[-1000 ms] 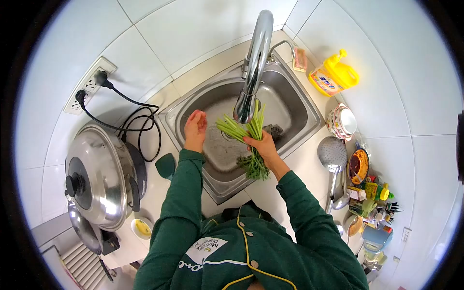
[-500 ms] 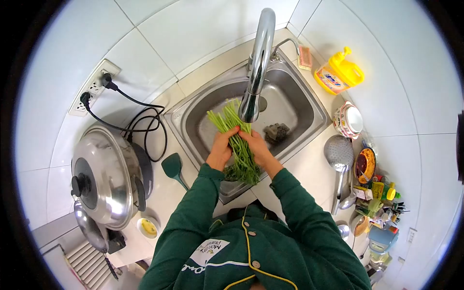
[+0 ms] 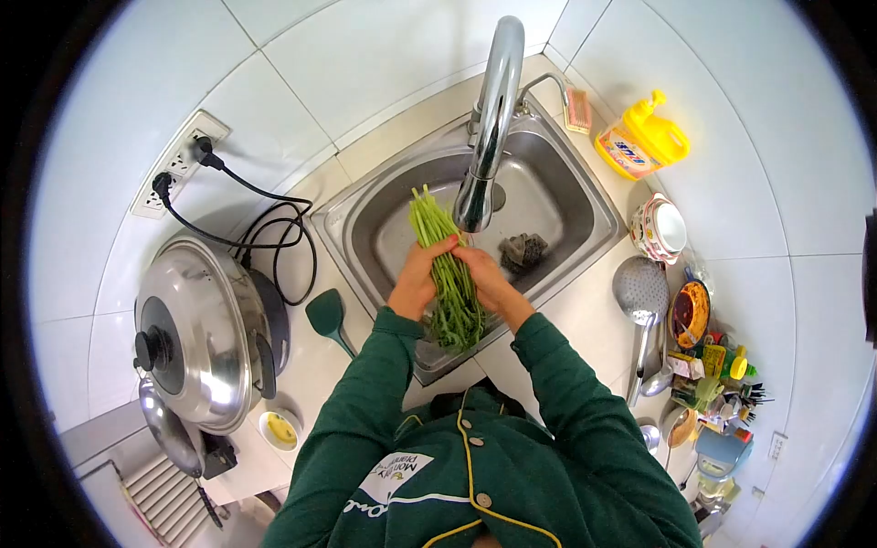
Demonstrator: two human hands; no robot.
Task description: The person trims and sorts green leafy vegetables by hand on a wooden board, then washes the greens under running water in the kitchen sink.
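A bunch of leafy green stalks (image 3: 449, 283) is held over the near left part of the steel sink (image 3: 571, 265), pale stem ends toward the faucet, leaves toward my body. My left hand (image 3: 421, 276) is closed round the bunch from the left. From the right my right hand (image 3: 486, 276) grips the same bunch, its fingertips close to those of the left. The chrome faucet (image 3: 493, 119) arches just beyond my hands. A dark, crumpled clump (image 3: 523, 252) lies on the sink floor, right of the bunch.
Left of the sink are a green spatula (image 3: 325, 313), a large lidded pot (image 3: 196, 338), plugged-in black cords and a small bowl (image 3: 279, 428). On the right stand a yellow bottle (image 3: 641, 137), patterned bowls (image 3: 658, 228), a skimmer (image 3: 640, 290) and several seasoning containers.
My left hand, open and apart a second ago, has come to the bunch and closed on it. The stalks are now gathered closer together and point more toward the faucet side.
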